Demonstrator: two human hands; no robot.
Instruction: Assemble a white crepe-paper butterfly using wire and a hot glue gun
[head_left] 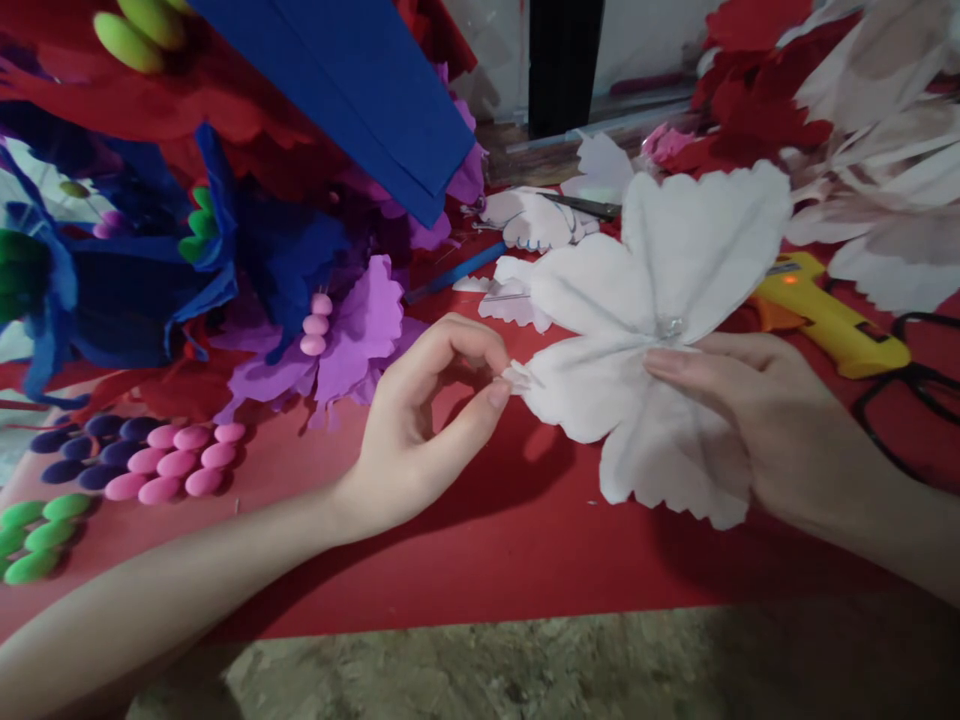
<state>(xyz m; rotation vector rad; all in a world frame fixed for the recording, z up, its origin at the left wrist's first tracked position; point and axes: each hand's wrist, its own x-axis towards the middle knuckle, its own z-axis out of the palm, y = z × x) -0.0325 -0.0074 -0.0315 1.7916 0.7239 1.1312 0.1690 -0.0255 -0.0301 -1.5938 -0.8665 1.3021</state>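
Observation:
A large white fabric flower (pixel 660 330) with scalloped petals hangs just above the red sheet (pixel 480 540). My right hand (pixel 750 420) holds it from below and the right, a finger lying beside the clear blob of glue at its centre (pixel 670 326). My left hand (pixel 427 420) pinches the tip of the flower's left petal (pixel 519 378) between thumb and forefinger.
A yellow glue gun (pixel 825 315) lies at the right, black scissors (pixel 900 400) beside it. Loose white petals (pixel 536 220) and a blue pen (pixel 457 272) lie behind. Blue, purple and red flowers pile at the left, with pink (pixel 180 465), purple and green oval beads (pixel 37 535). More white and red flowers sit at the back right.

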